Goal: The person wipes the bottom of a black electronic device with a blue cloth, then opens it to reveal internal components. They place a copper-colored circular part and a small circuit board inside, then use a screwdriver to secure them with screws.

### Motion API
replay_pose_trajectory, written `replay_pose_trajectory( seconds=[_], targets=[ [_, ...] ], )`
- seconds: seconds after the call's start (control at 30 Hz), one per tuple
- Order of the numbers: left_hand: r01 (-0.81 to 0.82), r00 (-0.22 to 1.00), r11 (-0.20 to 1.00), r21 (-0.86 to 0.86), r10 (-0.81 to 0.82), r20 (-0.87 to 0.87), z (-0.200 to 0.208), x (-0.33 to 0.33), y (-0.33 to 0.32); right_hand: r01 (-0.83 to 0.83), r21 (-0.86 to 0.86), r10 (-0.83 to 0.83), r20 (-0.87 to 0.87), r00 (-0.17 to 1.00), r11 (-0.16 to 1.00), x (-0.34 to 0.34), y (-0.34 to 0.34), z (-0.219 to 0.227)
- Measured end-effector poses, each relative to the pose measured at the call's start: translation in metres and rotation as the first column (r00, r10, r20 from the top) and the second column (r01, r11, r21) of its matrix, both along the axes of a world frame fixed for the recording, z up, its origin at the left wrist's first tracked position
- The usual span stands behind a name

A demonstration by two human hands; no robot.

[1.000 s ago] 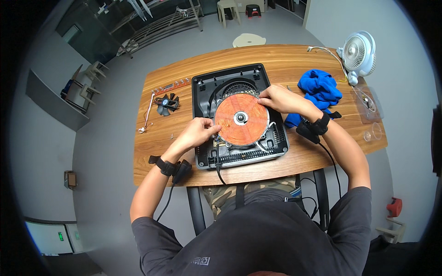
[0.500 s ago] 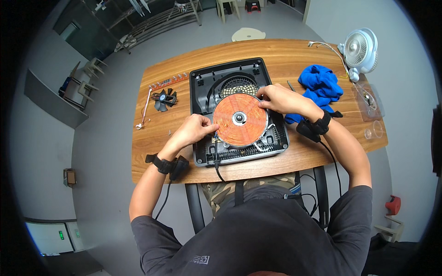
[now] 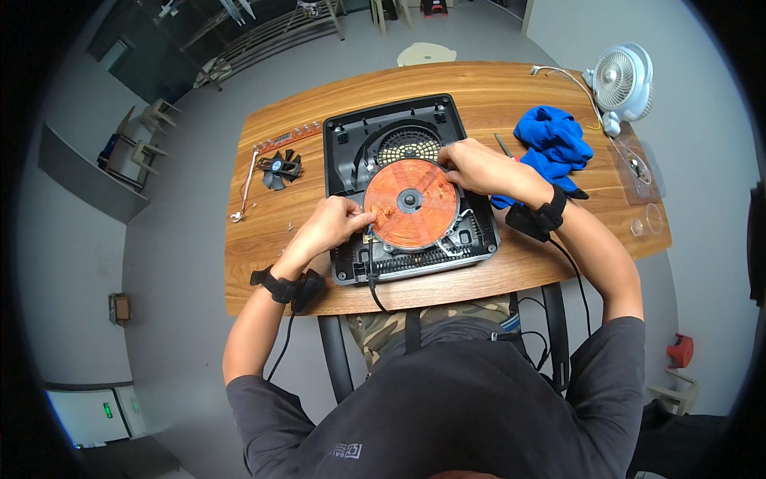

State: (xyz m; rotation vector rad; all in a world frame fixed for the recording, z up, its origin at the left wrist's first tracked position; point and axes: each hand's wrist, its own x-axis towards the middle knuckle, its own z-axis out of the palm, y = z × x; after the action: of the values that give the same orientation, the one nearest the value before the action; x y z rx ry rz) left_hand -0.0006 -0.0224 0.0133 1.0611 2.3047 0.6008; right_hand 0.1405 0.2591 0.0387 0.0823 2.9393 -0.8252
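Note:
A round copper induction coil (image 3: 403, 227) lies over the lower half of an open black cooker housing (image 3: 343, 172). Pinched at the coil's left rim are the fingers of my left hand (image 3: 331, 223). My right hand (image 3: 479, 165) grips the upper right rim with thumb and fingers. A dark round piece sits in the coil's middle. Past the coil, a round vent grille (image 3: 408, 144) shows in the housing floor. White wires (image 3: 456, 243) run out at the coil's lower right, and a black cord (image 3: 374, 291) leaves the housing's near edge.
Left of the housing lie a small black fan (image 3: 279, 169), an orange circuit board strip (image 3: 289, 137) with a white cable, and small screws (image 3: 290, 226). To the right are a blue cloth (image 3: 552, 144), a pen-like tool (image 3: 502, 144), a white desk fan (image 3: 622, 84) and a clear plastic tray (image 3: 638, 180).
Both hands keep their places on the coil's rim, with the coil hardly turned. The whole view has shifted slightly.

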Motion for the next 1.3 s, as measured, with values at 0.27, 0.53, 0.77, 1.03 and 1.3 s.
replay_pose_trajectory(
  seconds=[0.27,0.53,0.77,1.03,1.3],
  targets=[
    [-0.024,1.0,1.0,-0.014,0.025,0.001,0.001,0.003,0.003,0.031,-0.025,-0.031,-0.009,0.999,0.999,-0.004,0.005,-0.008],
    [-0.039,0.999,0.999,0.005,0.039,-0.018,-0.001,0.003,0.001,0.012,-0.126,-0.025,-0.098,0.995,0.992,0.008,0.009,-0.001],
    [-0.065,0.996,0.998,-0.014,0.066,0.06,0.007,0.007,0.002,-0.131,0.029,0.134,-0.172,0.976,0.991,0.017,0.023,0.004],
    [-0.052,0.992,0.998,-0.044,0.057,0.108,0.011,0.008,0.001,-0.274,0.144,0.295,-0.15,0.944,0.951,-0.008,0.034,-0.005],
    [-0.118,0.981,0.991,-0.065,0.127,0.147,0.015,0.013,0.003,-0.328,0.134,0.345,-0.128,0.93,0.935,-0.021,0.04,-0.012]
  ],
)
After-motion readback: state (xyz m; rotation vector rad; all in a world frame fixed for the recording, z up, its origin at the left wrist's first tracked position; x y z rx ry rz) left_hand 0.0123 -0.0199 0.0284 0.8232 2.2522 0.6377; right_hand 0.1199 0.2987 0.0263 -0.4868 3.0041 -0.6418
